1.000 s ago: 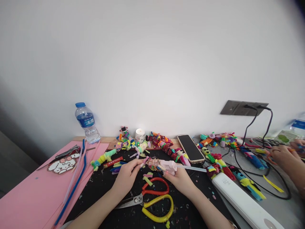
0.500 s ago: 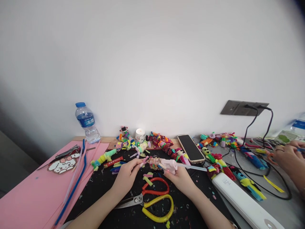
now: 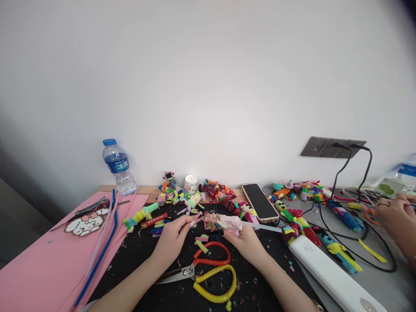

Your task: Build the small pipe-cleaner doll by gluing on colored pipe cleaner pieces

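My right hand [image 3: 245,242] is wrapped round a pale pink glue gun [image 3: 231,223]. A long translucent glue stick [image 3: 261,227] pokes out of its back toward the right, and its colourful, glue-crusted nozzle end points left. My left hand [image 3: 175,234] pinches a small pink pipe cleaner piece [image 3: 196,219] just left of that nozzle. Whether the two touch I cannot tell. Below the hands lie scissors with one red and one yellow handle [image 3: 217,284], on a black mat [image 3: 130,264]. Pink and yellow-green pipe cleaner scraps [image 3: 202,245] lie between my hands.
Pipe cleaner figures [image 3: 224,195] line the wall side. A phone [image 3: 260,203], a white power bank [image 3: 334,273] and black cables [image 3: 328,225] lie right. A water bottle [image 3: 118,167] and long pipe cleaners [image 3: 100,255] on pink sheets are left. Another person's hands [image 3: 394,214] work far right.
My hands stay almost in place; the pink piece in my left hand has turned slightly. At far right, the other person's hands have shifted a little.
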Tool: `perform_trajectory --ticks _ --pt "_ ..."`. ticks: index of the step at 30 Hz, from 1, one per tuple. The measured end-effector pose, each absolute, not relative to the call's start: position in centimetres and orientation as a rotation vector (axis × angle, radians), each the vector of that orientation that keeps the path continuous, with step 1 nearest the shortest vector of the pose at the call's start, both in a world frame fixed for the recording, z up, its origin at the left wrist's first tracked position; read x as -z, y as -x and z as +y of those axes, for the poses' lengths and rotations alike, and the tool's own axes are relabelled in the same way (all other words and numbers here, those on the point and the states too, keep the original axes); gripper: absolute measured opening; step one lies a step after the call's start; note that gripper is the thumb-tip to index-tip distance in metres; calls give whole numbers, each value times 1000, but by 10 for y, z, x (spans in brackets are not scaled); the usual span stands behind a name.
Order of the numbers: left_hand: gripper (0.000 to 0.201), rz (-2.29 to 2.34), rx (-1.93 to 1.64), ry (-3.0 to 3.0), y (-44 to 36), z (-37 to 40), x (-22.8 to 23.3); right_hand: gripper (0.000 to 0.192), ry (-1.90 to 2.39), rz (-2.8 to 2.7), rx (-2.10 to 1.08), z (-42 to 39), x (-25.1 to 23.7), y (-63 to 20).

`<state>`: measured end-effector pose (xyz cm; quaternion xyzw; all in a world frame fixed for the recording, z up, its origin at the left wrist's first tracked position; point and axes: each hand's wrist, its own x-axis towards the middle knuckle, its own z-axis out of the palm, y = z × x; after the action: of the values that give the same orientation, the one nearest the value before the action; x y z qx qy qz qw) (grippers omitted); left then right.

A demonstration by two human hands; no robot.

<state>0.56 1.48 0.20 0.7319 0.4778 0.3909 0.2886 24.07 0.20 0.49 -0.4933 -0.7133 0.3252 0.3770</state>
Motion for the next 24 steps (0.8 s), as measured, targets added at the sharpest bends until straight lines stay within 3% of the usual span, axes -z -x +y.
perform_trajectory --ticks 24 --pt "23 1320 -1071 -1946 -3 16 0 27 1340 -1864 -747 3 -4 -243"
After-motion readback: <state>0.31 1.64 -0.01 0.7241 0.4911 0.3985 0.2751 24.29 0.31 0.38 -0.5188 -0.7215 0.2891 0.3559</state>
